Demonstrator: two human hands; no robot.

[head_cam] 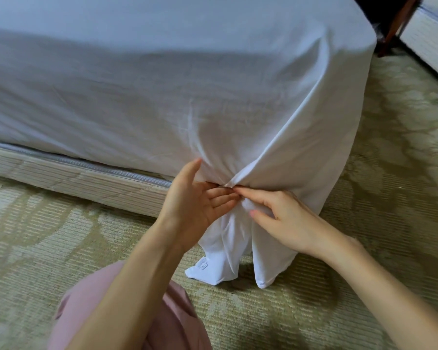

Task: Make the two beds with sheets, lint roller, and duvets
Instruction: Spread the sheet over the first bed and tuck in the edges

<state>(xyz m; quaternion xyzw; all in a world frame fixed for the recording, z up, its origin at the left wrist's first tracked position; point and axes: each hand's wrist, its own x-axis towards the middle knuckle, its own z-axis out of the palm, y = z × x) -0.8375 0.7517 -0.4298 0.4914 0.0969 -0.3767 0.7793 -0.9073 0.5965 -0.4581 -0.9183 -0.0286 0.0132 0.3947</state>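
Observation:
A white sheet (162, 92) covers the near bed's mattress and hangs over its corner down to the carpet. At the corner's lower edge the cloth is gathered into a bunch, with two loose tails (228, 258) trailing to the floor. My left hand (197, 203) is palm up with straight fingers against the gathered cloth, thumb raised on the sheet. My right hand (281, 215) pinches the bunched cloth between thumb and fingers just right of the left hand. The fingertips of both hands meet at the gather.
The bed base (74, 178) with woven trim shows below the sheet at left. A second bed (433, 36) stands at the upper right, with a dark wooden leg (395, 29) between them. Patterned carpet (390, 173) surrounds the corner. My pink-clad knee (91, 306) is at bottom left.

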